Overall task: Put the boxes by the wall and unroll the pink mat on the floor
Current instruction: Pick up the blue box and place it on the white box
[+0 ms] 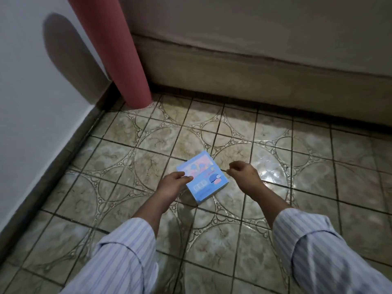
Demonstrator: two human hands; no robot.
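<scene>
A light blue box (pixel 204 179) with pink and blue pictures on its top lies flat on the tiled floor in the middle of the view. My left hand (pixel 175 182) is at the box's left edge, fingers curled over the near left corner and touching it. My right hand (pixel 244 172) hovers just right of the box, fingers bent and apart, a small gap from the box's edge. The pink mat (pixel 118 56) stands rolled up and upright in the corner, leaning between the white wall and the bed base.
A white wall (pixel 31 102) with a dark skirting runs along the left. A beige bed base (pixel 254 77) spans the back. Patterned glossy tiles (pixel 297 166) cover the floor to the right and near me.
</scene>
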